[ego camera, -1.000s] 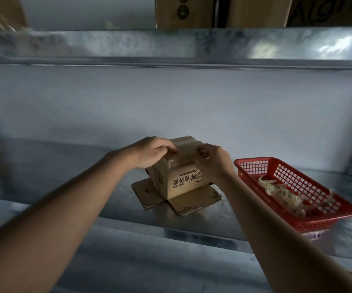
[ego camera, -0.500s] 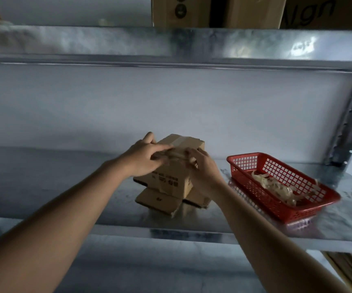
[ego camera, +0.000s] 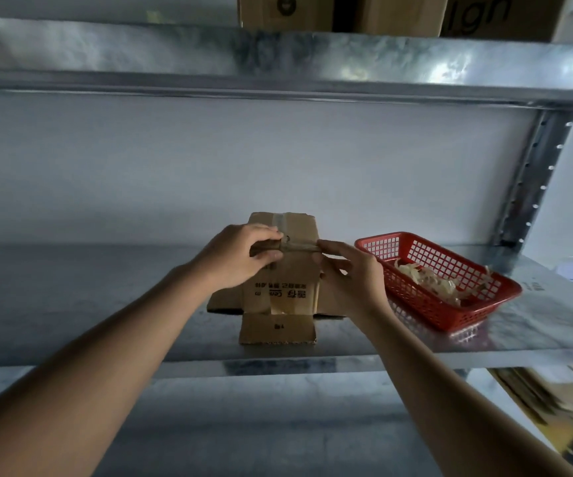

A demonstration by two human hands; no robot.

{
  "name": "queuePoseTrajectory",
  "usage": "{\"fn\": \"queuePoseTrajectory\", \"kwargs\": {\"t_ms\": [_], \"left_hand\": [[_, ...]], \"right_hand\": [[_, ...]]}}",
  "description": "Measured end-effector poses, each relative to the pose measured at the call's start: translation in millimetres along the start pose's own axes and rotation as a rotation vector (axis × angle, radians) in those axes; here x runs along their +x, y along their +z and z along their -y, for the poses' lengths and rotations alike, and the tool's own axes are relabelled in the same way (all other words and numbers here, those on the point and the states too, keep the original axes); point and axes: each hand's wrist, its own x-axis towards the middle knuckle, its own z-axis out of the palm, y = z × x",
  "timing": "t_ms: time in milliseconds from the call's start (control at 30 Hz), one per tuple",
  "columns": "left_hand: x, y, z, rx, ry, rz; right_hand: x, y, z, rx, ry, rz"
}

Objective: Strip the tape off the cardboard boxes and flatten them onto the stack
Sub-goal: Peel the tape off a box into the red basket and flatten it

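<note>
A small brown cardboard box point(ego camera: 286, 287) with printed characters stands on the metal shelf point(ego camera: 106, 304), its bottom flaps spread out flat. Clear tape point(ego camera: 299, 246) runs along the box's upper front edge and over its top. My left hand point(ego camera: 240, 258) grips the left side of that edge, fingers curled over the tape. On the right side, my right hand point(ego camera: 348, 275) pinches the tape's end between thumb and fingers.
A red plastic basket point(ego camera: 477, 306) holding crumpled strips of tape sits on the shelf right of the box. Flat cardboard point(ego camera: 539, 390) lies on the level below, at the right. An upper shelf point(ego camera: 278, 60) carries larger boxes. A perforated upright point(ego camera: 536, 177) stands at the right.
The box has been turned so a flat printed face points toward me, and the bottom flap now lies forward. Both hands moved to the taped upper edge. The view shifted left.
</note>
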Motion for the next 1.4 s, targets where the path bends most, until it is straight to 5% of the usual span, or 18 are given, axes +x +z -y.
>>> {"fn": "queuePoseTrajectory", "kwargs": {"t_ms": [367, 600, 800, 1033, 1400], "left_hand": [[2.9, -2.1, -5.0, 0.115, 0.043, 0.059], [5.0, 12.6, -15.8, 0.232, 0.042, -0.067], [8.3, 10.7, -13.4, 0.187, 0.028, -0.079], [8.7, 10.4, -11.3, 0.153, 0.025, -0.071], [6.4, 15.1, -12.2, 0.147, 0.018, -0.046]], "right_hand": [[7.4, -3.7, 11.3, -0.391, -0.222, 0.048], [-1.1, 4.3, -1.3, -0.294, -0.295, -0.135], [-1.8, 2.3, -9.1, -0.484, -0.655, -0.144], [3.5, -5.6, -16.9, -0.721, -0.800, -0.107], [9.9, -3.3, -11.7, -0.756, -0.743, -0.082]]}}
